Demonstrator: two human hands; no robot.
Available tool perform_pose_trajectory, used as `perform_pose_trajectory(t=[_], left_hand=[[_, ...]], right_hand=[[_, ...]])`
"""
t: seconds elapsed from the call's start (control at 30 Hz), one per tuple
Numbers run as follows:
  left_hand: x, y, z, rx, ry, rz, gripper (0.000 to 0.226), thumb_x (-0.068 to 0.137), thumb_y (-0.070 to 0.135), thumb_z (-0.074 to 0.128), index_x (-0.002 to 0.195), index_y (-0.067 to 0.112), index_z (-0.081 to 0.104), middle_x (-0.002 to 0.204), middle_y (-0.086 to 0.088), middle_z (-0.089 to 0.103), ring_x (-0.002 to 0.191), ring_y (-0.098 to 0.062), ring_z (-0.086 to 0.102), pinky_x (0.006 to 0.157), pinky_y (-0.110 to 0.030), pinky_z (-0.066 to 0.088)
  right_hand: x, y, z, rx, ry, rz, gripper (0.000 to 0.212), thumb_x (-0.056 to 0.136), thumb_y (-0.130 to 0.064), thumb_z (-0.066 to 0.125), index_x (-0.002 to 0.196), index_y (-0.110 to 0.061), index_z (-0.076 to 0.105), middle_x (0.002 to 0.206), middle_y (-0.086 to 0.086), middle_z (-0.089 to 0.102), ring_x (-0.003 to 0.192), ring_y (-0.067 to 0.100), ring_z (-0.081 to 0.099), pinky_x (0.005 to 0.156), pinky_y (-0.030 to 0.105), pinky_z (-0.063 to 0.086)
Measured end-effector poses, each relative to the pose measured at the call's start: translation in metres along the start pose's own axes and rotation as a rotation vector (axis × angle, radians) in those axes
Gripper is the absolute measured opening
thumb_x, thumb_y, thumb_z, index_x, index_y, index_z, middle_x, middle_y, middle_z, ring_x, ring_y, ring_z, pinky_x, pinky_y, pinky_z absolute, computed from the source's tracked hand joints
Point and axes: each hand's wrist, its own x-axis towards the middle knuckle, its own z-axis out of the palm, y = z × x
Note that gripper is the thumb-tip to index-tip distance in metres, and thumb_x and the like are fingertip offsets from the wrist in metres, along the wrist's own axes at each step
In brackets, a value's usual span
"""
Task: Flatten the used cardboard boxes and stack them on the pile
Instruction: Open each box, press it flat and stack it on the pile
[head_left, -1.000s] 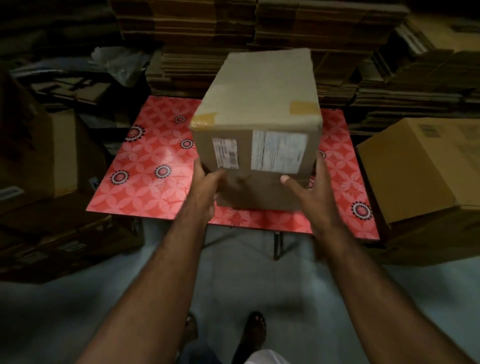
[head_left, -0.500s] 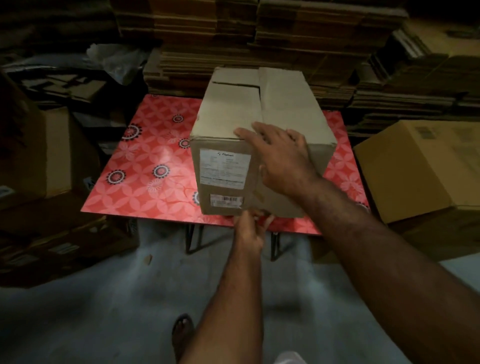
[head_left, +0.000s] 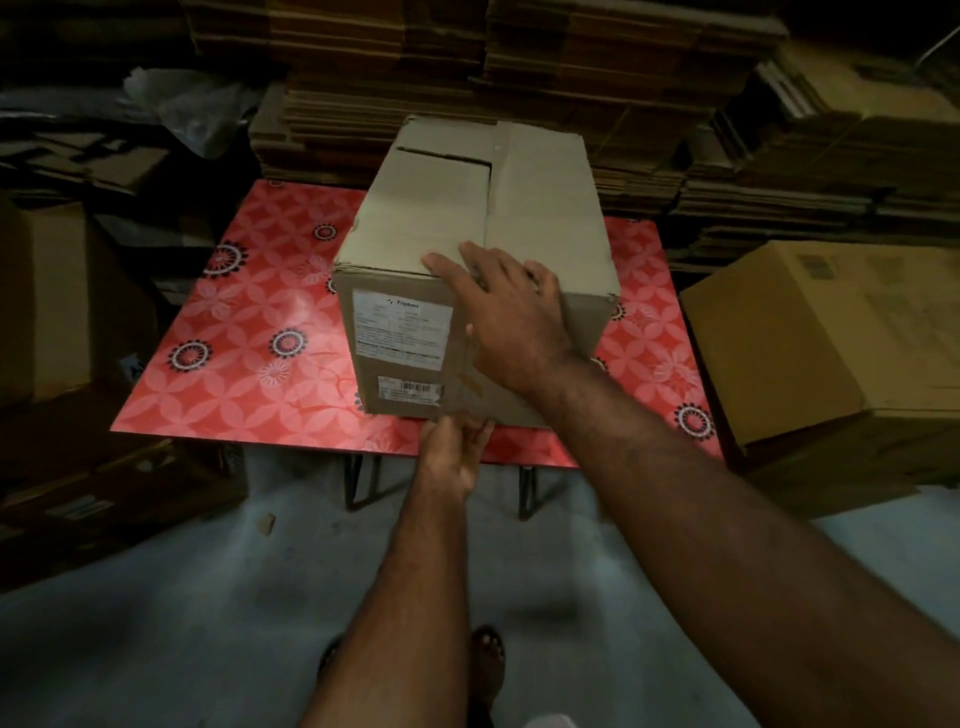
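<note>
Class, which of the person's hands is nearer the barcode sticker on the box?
Left. The left hand touches the box just below the barcode sticker; the right hand rests higher, over the top front edge.

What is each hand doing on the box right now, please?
Left hand: fingers at the cardboard box's bottom front edge; grip cannot be told.
Right hand: open, resting on its top front edge.

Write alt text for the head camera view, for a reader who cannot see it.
A person's right hand rests on the top front edge of a closed cardboard box standing on a red patterned table, while the left hand touches the box's bottom front edge. Stacks of flattened cardboard rise behind the table.
</note>
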Motion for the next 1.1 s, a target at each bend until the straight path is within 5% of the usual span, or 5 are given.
perform_pose_trajectory(t=[0.33, 0.47, 0.6, 0.83, 1.1], left_hand=[[-0.015, 0.03, 0.002, 0.267, -0.075, 0.194, 0.027, 0.091, -0.01, 0.051, 0.106, 0.011, 0.058, 0.084, -0.003, 0.068, 0.073, -0.014, 0.066, 0.067, -0.027, 0.055], [-0.036, 0.084, 0.006, 0.634, 0.348, 0.673, 0.008, 0.082, 0.027, 0.062, 0.073, 0.028, 0.064, 0.066, 0.004, 0.064, 0.062, -0.024, 0.062, 0.064, -0.038, 0.056], [-0.053, 0.153, 0.058, 0.898, 0.324, 1.095, 0.01, 0.085, 0.024, 0.06, 0.075, 0.022, 0.06, 0.065, 0.009, 0.057, 0.065, -0.02, 0.056, 0.063, -0.031, 0.047], [0.015, 0.227, 0.131, 1.596, 0.159, 0.712, 0.061, 0.093, 0.037, 0.063, 0.139, 0.0, 0.046, 0.138, -0.026, 0.046, 0.128, -0.041, 0.045, 0.104, -0.04, 0.037], [0.058, 0.222, 0.131, 1.631, 0.268, 0.732, 0.075, 0.092, 0.057, 0.055, 0.142, 0.005, 0.038, 0.137, -0.02, 0.051, 0.12, -0.04, 0.053, 0.099, -0.046, 0.048]], right_hand=[[0.006, 0.01, 0.039, 0.092, -0.185, 0.028, 0.088, 0.085, -0.058, 0.064, 0.159, -0.044, 0.018, 0.169, -0.004, 0.014, 0.153, 0.022, 0.017, 0.118, 0.055, 0.014], [0.012, 0.019, 0.015, 0.299, -0.132, 0.056, 0.076, 0.077, -0.045, 0.045, 0.152, -0.04, 0.036, 0.158, -0.006, 0.038, 0.142, 0.019, 0.036, 0.102, 0.038, 0.022], [0.043, 0.056, 0.008, 0.475, 0.083, 0.331, 0.067, 0.08, -0.039, 0.056, 0.145, -0.024, 0.049, 0.141, 0.006, 0.054, 0.126, 0.03, 0.053, 0.101, 0.044, 0.042], [0.107, 0.106, 0.02, 0.443, -0.034, 0.675, 0.097, 0.09, -0.046, 0.069, 0.161, -0.011, 0.012, 0.166, 0.019, 0.012, 0.146, 0.043, 0.027, 0.114, 0.052, 0.037], [0.129, 0.105, 0.032, 0.413, 0.03, 0.919, 0.11, 0.088, -0.065, 0.062, 0.16, -0.002, 0.006, 0.162, 0.018, 0.025, 0.142, 0.036, 0.036, 0.107, 0.048, 0.04]])
